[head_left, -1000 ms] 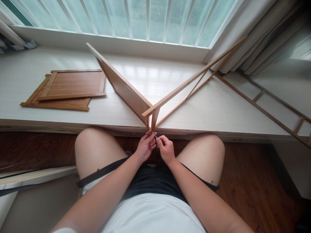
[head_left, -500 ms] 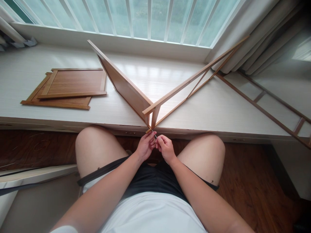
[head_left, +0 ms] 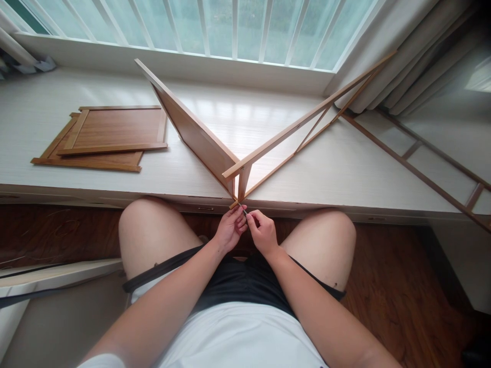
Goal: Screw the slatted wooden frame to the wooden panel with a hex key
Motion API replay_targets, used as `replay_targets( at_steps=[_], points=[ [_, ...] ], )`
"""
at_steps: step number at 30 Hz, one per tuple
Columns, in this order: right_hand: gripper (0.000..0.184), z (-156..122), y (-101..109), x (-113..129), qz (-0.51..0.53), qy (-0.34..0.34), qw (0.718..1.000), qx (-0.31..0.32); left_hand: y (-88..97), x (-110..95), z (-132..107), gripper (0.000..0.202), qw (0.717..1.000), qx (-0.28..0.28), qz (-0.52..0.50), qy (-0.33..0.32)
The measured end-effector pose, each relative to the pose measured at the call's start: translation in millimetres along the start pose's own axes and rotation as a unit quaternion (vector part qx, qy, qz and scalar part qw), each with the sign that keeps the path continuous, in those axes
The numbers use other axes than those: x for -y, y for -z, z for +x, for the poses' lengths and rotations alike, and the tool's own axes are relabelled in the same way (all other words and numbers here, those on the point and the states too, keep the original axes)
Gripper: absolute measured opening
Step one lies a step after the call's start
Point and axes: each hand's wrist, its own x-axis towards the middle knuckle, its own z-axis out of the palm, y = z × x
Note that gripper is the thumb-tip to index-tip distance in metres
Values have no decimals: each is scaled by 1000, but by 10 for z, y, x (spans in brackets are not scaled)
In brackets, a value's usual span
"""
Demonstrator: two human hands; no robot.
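Note:
Near the ledge's front edge, a wooden panel [head_left: 192,134] stands on its side and meets a slim wooden ladder-like frame [head_left: 295,126] in a V shape. At their lower corner, my left hand [head_left: 230,229] is closed, fingertips pinching the short protruding wooden end [head_left: 233,204] of the frame. My right hand [head_left: 263,230] is closed on a thin dark metal rod [head_left: 243,208], perhaps a hex key, pointing at that corner. My fingers cover part of the rod, and the joint's details are too small to make out.
Two framed wooden panels [head_left: 123,128] lie overlapped on the white ledge [head_left: 192,179] at the left. A second ladder-like frame [head_left: 412,157] slants off the ledge at the right. Behind are a barred window [head_left: 249,30] and a grey curtain [head_left: 368,76]. My knees flank the work.
My right hand has shifted slightly right, away from the left fingers, and turned a little with the rod. The left hand stays at the corner; the view has tilted slightly.

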Motion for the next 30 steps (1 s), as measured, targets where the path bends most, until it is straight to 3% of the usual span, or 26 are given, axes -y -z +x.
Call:
replay_targets(
  at_steps=[5, 14, 21, 26, 30],
  points=[
    [30, 12, -69, 10, 189, -86, 978, 17, -3, -4, -1, 34, 1000, -12, 13, -1],
    [34, 26, -98, -20, 245, -107, 963, 9, -2, -9, 5, 35, 999, -10, 30, -4],
    [29, -9, -92, -42, 151, -69, 985, 43, -18, -17, 4, 36, 999, -36, 24, 2],
    [24, -8, -44, -10, 18, -14, 1000, 10, -24, -26, 2, 36, 1000, -23, 21, 2],
    [24, -7, -41, 12, -2, -3, 1000, 3, -26, -32, 3, 37, 1000, -23, 21, 4]
  ],
)
